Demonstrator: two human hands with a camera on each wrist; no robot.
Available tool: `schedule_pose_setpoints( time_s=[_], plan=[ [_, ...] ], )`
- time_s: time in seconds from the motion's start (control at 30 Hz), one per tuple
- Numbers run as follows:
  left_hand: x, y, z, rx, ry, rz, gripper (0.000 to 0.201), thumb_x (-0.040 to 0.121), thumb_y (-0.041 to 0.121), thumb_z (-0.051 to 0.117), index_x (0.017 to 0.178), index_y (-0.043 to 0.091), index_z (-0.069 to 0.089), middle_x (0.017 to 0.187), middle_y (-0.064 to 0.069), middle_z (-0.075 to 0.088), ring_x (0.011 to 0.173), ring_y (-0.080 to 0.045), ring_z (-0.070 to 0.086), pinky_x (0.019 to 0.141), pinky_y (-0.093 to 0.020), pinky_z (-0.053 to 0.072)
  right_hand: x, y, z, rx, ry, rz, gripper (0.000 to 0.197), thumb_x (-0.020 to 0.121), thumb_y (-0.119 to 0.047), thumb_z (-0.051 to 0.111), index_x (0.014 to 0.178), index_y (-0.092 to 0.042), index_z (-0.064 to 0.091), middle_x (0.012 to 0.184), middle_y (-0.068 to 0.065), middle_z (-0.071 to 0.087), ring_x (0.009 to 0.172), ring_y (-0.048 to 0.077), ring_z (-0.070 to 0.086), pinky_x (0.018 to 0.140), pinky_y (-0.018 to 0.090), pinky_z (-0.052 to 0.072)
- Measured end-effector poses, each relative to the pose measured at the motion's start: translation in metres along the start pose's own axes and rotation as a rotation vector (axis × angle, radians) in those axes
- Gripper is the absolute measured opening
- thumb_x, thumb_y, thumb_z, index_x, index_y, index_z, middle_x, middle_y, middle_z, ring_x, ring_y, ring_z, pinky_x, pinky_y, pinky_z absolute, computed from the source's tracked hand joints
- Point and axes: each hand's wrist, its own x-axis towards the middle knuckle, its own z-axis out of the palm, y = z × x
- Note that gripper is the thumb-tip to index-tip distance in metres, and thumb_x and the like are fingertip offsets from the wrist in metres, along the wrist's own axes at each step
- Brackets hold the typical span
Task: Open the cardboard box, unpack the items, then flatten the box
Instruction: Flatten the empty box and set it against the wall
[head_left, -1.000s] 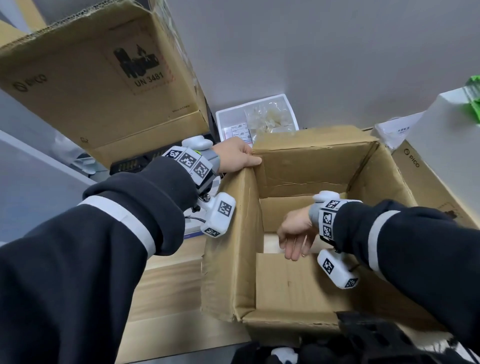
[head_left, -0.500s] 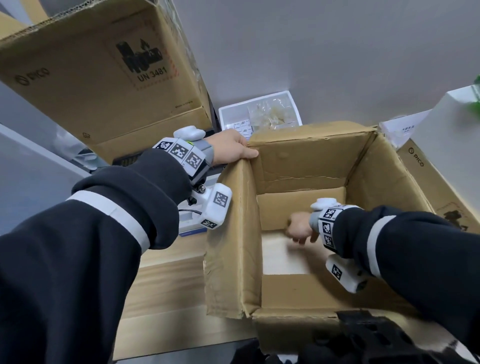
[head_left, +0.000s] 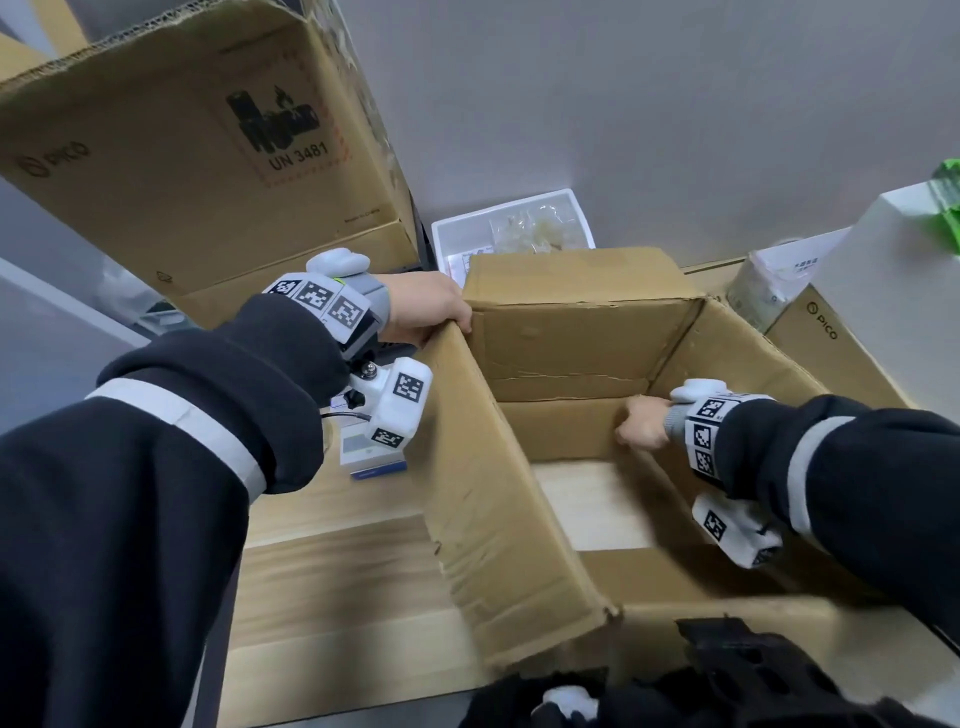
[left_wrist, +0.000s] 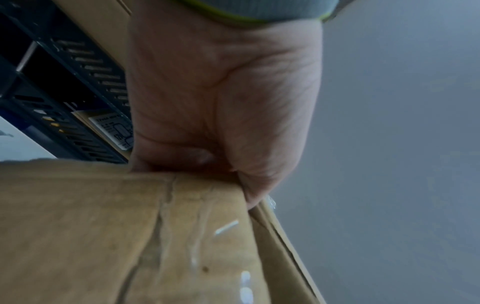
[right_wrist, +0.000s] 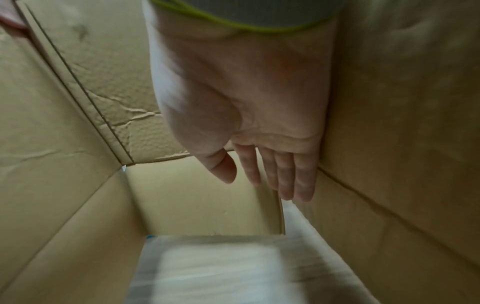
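Note:
The brown cardboard box (head_left: 483, 493) stands open on the wooden table (head_left: 337, 571), nothing visible inside it. Its bottom flaps are parted, and the pale tabletop (head_left: 587, 504) shows through the gap. My left hand (head_left: 431, 312) grips the top edge of the box at its far left corner; in the left wrist view the fingers (left_wrist: 168, 152) curl over the cardboard rim (left_wrist: 103, 226). My right hand (head_left: 641, 428) is down inside the box near the far right corner. In the right wrist view its fingers (right_wrist: 285, 174) are straight and lie along the right wall (right_wrist: 402, 123), holding nothing.
A large PICO carton (head_left: 182, 156) leans at the back left. A white tray of bags (head_left: 514, 228) sits behind the box. A white box (head_left: 904, 260) and another PICO carton (head_left: 821, 332) crowd the right. A small white device (head_left: 369, 452) lies left of the box.
My right hand has moved from the near bottom flap deeper toward the far right corner, and the gap in the bottom has widened. The left hand keeps its grip on the corner.

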Motion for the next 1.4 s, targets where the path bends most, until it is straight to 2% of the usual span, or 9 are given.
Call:
schedule_pose_setpoints(
  time_s=[0.17, 0.27, 0.43, 0.7, 0.8, 0.97, 1.13, 1.3, 1.4],
  plan=[
    [0.006, -0.005, -0.004, -0.147, 0.008, -0.068, 0.020, 0.079, -0.001, 0.056, 0.099, 0.001, 0.058, 0.095, -0.018, 0.052, 0.083, -0.030, 0.057, 0.079, -0.039, 0.054, -0.001, 0.011, -0.024, 0.099, -0.069, -0.046, 0.030, 0.091, -0.013, 0.049, 0.107, 0.000, 0.071, 0.099, 0.011, 0.075, 0.090, 0.029, 0.073, 0.081, 0.038, 0.060],
    [0.006, -0.003, -0.004, -0.186, 0.014, -0.102, 0.022, 0.090, -0.006, 0.048, 0.109, -0.004, 0.059, 0.099, -0.023, 0.060, 0.083, -0.034, 0.065, 0.075, -0.040, 0.060, -0.002, 0.011, -0.044, 0.241, -0.138, -0.086, 0.031, 0.091, -0.014, 0.047, 0.095, 0.000, 0.074, 0.091, 0.013, 0.078, 0.083, 0.029, 0.075, 0.079, 0.044, 0.062],
    [0.002, 0.004, -0.006, -0.193, 0.044, -0.136, 0.021, 0.087, -0.008, 0.045, 0.103, -0.001, 0.057, 0.091, -0.020, 0.057, 0.067, -0.032, 0.063, 0.062, -0.037, 0.060, -0.028, -0.001, -0.083, 0.395, -0.168, -0.163, 0.023, 0.096, -0.021, 0.056, 0.110, -0.004, 0.063, 0.097, 0.012, 0.077, 0.092, 0.029, 0.074, 0.088, 0.049, 0.058],
    [0.000, 0.002, -0.005, -0.178, 0.135, -0.210, 0.018, 0.088, -0.010, 0.041, 0.090, -0.004, 0.057, 0.078, -0.016, 0.052, 0.061, -0.031, 0.057, 0.048, -0.033, 0.055, -0.070, 0.007, -0.163, 0.323, -0.079, -0.219, 0.031, 0.092, -0.032, 0.061, 0.109, -0.005, 0.065, 0.107, 0.014, 0.075, 0.102, 0.028, 0.072, 0.092, 0.045, 0.053],
    [0.001, 0.000, -0.004, -0.192, 0.161, -0.226, 0.018, 0.090, -0.009, 0.040, 0.085, -0.002, 0.056, 0.075, -0.015, 0.051, 0.060, -0.030, 0.055, 0.053, -0.035, 0.052, -0.073, 0.016, -0.184, 0.308, 0.067, -0.271, 0.032, 0.087, -0.036, 0.068, 0.107, -0.010, 0.066, 0.109, 0.009, 0.074, 0.100, 0.022, 0.071, 0.091, 0.041, 0.056],
    [0.006, -0.002, -0.006, -0.218, 0.172, -0.238, 0.017, 0.086, -0.008, 0.041, 0.086, -0.003, 0.057, 0.077, -0.016, 0.051, 0.064, -0.031, 0.055, 0.069, -0.043, 0.052, -0.062, 0.016, -0.176, -0.092, 0.111, -0.222, 0.071, 0.071, -0.059, 0.073, 0.127, -0.019, 0.056, 0.123, -0.002, 0.060, 0.114, 0.023, 0.057, 0.104, 0.042, 0.047],
    [0.010, -0.001, -0.005, -0.224, 0.199, -0.241, 0.015, 0.083, -0.006, 0.042, 0.078, 0.002, 0.054, 0.072, -0.012, 0.046, 0.061, -0.028, 0.050, 0.068, -0.038, 0.048, -0.044, 0.020, -0.166, -0.245, 0.161, -0.197, 0.055, 0.075, -0.024, 0.077, 0.127, -0.021, 0.058, 0.111, 0.003, 0.064, 0.101, 0.028, 0.065, 0.090, 0.039, 0.057],
    [0.014, 0.000, -0.006, -0.287, 0.152, -0.260, 0.015, 0.085, -0.002, 0.042, 0.076, 0.006, 0.049, 0.067, -0.010, 0.047, 0.056, -0.027, 0.049, 0.060, -0.034, 0.049, -0.038, 0.027, -0.162, -0.354, 0.152, -0.262, 0.021, 0.080, -0.007, 0.064, 0.085, -0.027, 0.061, 0.094, 0.000, 0.068, 0.085, 0.025, 0.066, 0.079, 0.032, 0.057],
    [0.017, 0.002, -0.009, -0.363, 0.082, -0.254, 0.013, 0.084, 0.000, 0.043, 0.074, 0.006, 0.049, 0.061, -0.010, 0.052, 0.052, -0.028, 0.054, 0.057, -0.035, 0.053, -0.037, 0.035, -0.162, -0.377, 0.173, -0.284, 0.019, 0.081, -0.003, 0.057, 0.079, -0.021, 0.062, 0.089, 0.003, 0.068, 0.084, 0.027, 0.064, 0.081, 0.035, 0.056]
  ],
)
